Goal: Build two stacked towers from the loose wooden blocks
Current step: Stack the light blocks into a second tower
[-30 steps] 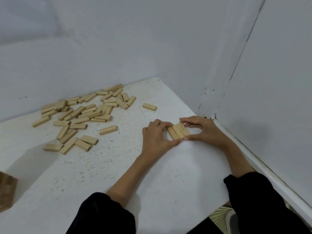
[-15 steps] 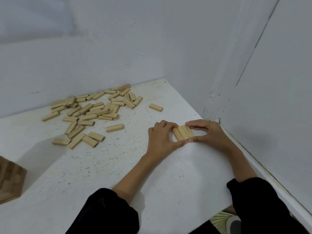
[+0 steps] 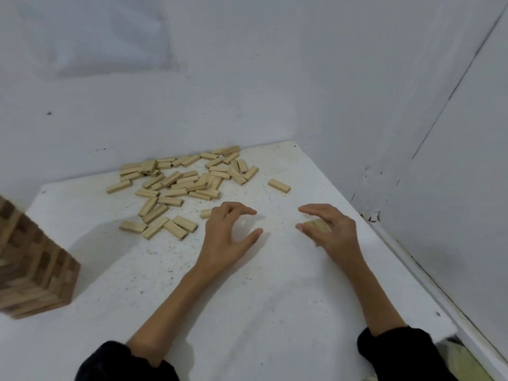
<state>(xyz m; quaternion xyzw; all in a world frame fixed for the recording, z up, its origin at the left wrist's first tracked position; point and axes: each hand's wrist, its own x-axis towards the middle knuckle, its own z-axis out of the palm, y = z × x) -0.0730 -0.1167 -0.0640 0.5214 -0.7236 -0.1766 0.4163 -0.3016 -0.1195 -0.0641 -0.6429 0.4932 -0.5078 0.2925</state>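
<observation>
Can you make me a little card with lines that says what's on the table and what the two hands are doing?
table: white speckled tabletop in a corner of white walls
loose blocks: pile of pale rectangular wooden blocks on the far side; one lone block apart on its right
built tower: stacked wooden block tower at the left edge, partly cut off
left hand: fingers loosely curved, holding nothing
right hand: over small blurry wooden blocks; grip unclear
second tower: only those low blocks, it seems
</observation>
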